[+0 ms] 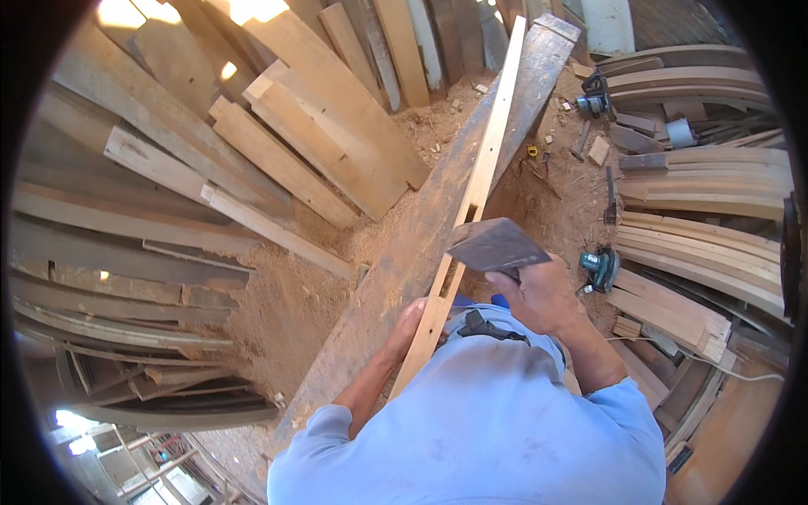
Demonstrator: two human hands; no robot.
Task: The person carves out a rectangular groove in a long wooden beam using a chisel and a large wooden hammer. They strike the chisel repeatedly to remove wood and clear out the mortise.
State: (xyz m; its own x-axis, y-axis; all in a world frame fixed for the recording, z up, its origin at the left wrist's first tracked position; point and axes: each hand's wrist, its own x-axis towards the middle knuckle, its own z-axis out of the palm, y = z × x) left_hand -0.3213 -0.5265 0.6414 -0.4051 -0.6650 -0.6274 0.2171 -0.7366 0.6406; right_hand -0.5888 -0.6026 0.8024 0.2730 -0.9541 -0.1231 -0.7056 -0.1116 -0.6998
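A long pale wooden bar (pixel 486 160) with slots cut into its upper face lies lengthwise on a thick, worn bench plank (pixel 396 252). My left hand (pixel 406 326) is closed at the bar's left edge near my body, its fingers partly hidden. My right hand (pixel 547 295) grips what looks like a dark wooden mallet (pixel 498 244). Its broad block head hangs over the bar beside the slots, and most of the handle is hidden by the hand. Whether the head touches the bar I cannot tell.
Boards (pixel 328 135) lean at the left and far side. Stacked curved timbers (pixel 699 185) fill the right. A green power tool (pixel 600 269) and another power tool (pixel 594 95) lie on the right, with a yellow tape measure (pixel 532 151) near the plank. Sawdust (pixel 286 311) covers the ground.
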